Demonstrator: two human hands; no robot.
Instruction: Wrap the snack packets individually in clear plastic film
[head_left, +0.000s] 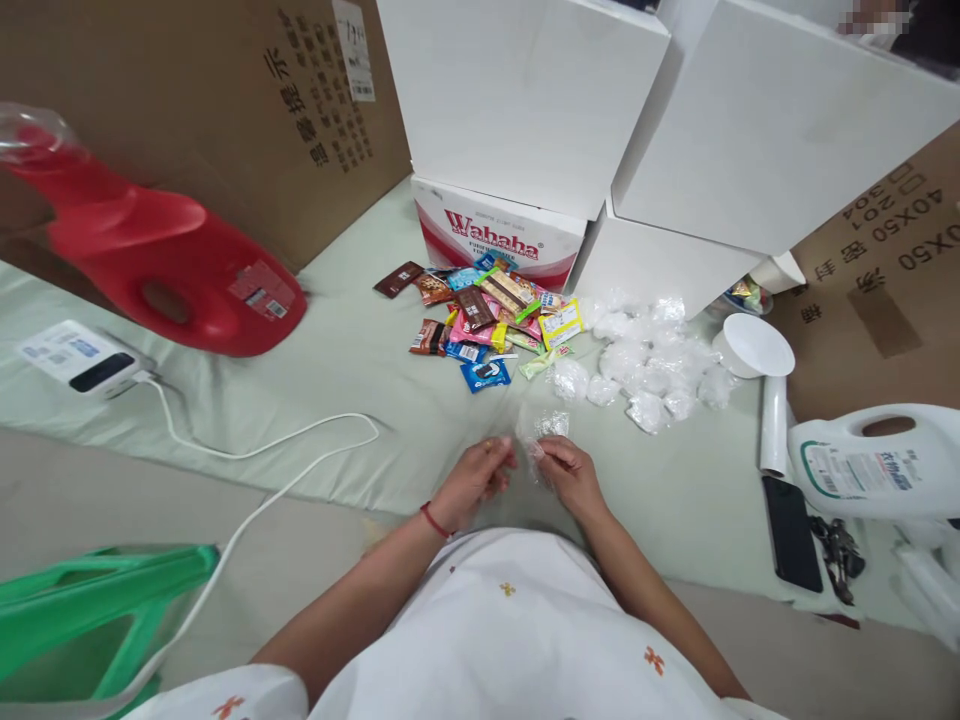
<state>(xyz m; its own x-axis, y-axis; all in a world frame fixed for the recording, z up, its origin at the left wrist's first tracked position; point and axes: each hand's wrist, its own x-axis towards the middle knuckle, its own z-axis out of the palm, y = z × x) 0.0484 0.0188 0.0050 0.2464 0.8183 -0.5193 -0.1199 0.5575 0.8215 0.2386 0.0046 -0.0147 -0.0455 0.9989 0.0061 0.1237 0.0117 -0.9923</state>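
Many snack packets [474,308], white boxes [525,95] beyond, left hand [474,483] curled, hold unclear, right hand [574,477] pinching clear film [529,438]

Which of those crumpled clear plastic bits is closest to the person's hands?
The small crumpled piece just beyond the right hand; the other clear bits are heaped farther away, beside the snack packets.

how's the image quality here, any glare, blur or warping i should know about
Head view: lighting soft, shadows faint; small glints on the clear plastic bundles; the clear film in the right hand is hard to outline; the white boxes lean outward toward the top, likely wide-angle distortion; the green plastic frame looks slightly soft.
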